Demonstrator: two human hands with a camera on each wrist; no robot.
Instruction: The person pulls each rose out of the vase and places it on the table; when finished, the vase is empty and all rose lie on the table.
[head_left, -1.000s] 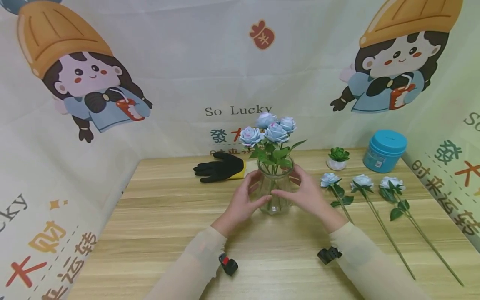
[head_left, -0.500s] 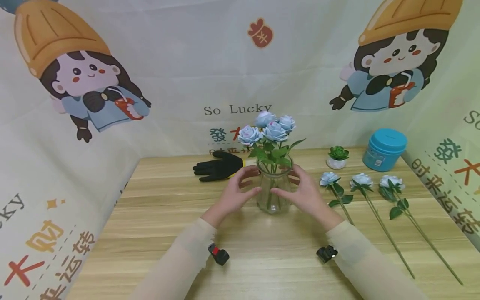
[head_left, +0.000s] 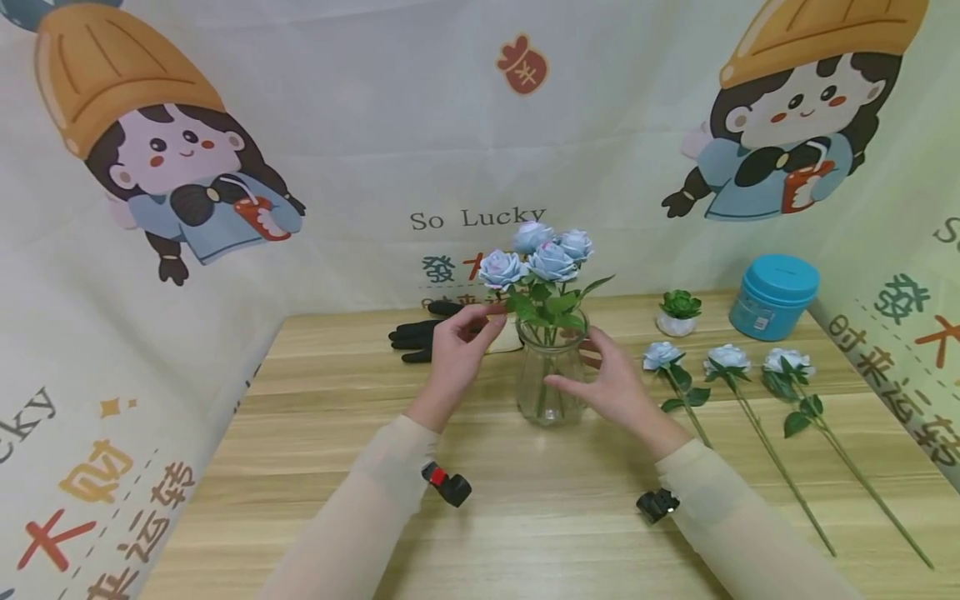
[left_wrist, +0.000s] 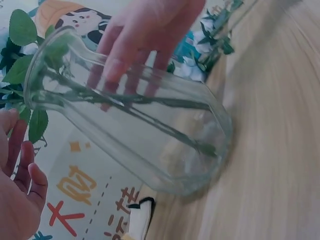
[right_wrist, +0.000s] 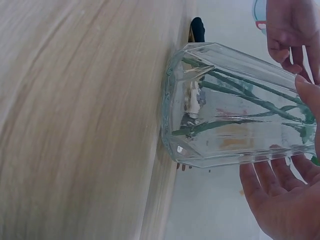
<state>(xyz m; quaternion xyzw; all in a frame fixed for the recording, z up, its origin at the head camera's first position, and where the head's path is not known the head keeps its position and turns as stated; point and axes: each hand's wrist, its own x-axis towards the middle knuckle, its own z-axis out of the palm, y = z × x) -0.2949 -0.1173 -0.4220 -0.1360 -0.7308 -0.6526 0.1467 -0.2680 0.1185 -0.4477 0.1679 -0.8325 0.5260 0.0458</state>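
A clear glass vase (head_left: pixel 550 387) stands upright on the table, holding several pale blue roses (head_left: pixel 553 261) with green leaves. My right hand (head_left: pixel 618 392) grips its right side, thumb in front and fingers behind. In the right wrist view the stems (right_wrist: pixel 240 100) show through the glass. My left hand (head_left: pixel 459 354) is raised beside the vase's mouth, thumb and index tips close together right at the lower leaves (left_wrist: pixel 37 122). I cannot tell whether they pinch a leaf. In the left wrist view its other fingers (left_wrist: pixel 37 180) are loosely bent, apart from the glass.
Three loose blue roses (head_left: pixel 727 362) lie on the right of the wooden table (head_left: pixel 315 433). Behind them are a small potted succulent (head_left: pixel 678 312) and a blue lidded tub (head_left: pixel 774 298). A black glove (head_left: pixel 412 335) lies behind my left hand, against the printed backdrop (head_left: pixel 360 167).
My left hand has come away from the side of the vase and moved up to the leaves by its mouth. The right hand stays at the vase, which has not visibly moved.
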